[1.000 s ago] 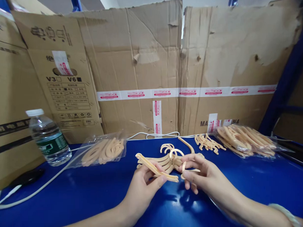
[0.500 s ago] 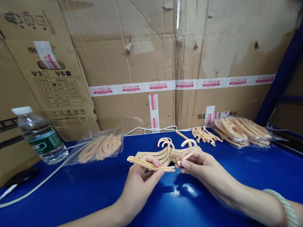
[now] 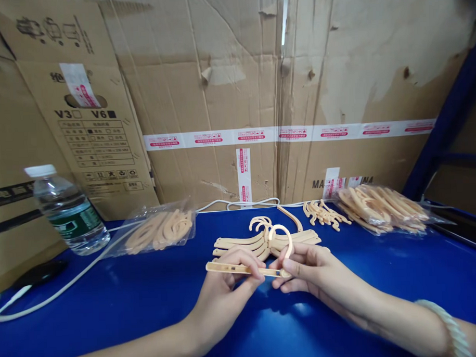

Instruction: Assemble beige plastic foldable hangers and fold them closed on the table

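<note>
My left hand (image 3: 226,291) pinches a flat beige plastic hanger arm (image 3: 233,268) held level above the blue table (image 3: 149,306). My right hand (image 3: 307,272) grips a beige plastic hook (image 3: 281,237) upright, its foot meeting the right end of that arm. Just behind both hands lies a stack of assembled small beige hangers (image 3: 259,240). A few loose hooks (image 3: 323,214) lie further back to the right.
Clear bags of beige parts sit at back left (image 3: 159,230) and back right (image 3: 381,207). A water bottle (image 3: 65,208) stands at the left. A white cable (image 3: 70,283) and a black object (image 3: 38,273) lie on the left. Cardboard boxes (image 3: 239,95) wall the back.
My right hand turned the hook upright and brought it down onto the right end of the arm. My left hand levelled the arm. The camera tilted down slightly.
</note>
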Available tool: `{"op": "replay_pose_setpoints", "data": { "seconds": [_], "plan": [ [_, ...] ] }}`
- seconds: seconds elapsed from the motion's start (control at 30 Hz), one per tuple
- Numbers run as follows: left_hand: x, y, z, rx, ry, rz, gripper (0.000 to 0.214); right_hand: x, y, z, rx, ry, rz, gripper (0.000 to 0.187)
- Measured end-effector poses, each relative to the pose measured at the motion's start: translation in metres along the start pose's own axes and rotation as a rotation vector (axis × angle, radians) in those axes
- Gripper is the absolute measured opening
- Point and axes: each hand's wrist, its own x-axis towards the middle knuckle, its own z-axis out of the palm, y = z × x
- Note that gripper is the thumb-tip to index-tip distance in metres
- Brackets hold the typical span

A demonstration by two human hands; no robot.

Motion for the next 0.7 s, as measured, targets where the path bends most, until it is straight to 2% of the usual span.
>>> {"op": "replay_pose_setpoints", "data": {
  "seconds": [0.13, 0.43, 0.53, 0.7],
  "plan": [
    [0.0000, 0.0021, -0.0012, 0.084, -0.031, 0.076, 0.014, 0.0015, 0.0021, -0.0006, -0.016, 0.003, -0.029, 0.037],
    [-0.0007, 0.0038, 0.0002, 0.136, -0.084, 0.102, 0.016, 0.0014, 0.0081, 0.0010, -0.188, 0.045, -0.154, 0.044],
    [-0.0023, 0.0041, 0.0013, 0.122, -0.097, 0.038, 0.015, 0.0010, 0.0088, 0.0018, -0.222, 0.074, -0.153, 0.044],
    [-0.0021, 0.0078, 0.0057, 0.029, -0.071, -0.167, 0.009, 0.0000, 0.0096, 0.0034, -0.261, 0.100, -0.131, 0.041]
  ]
}}
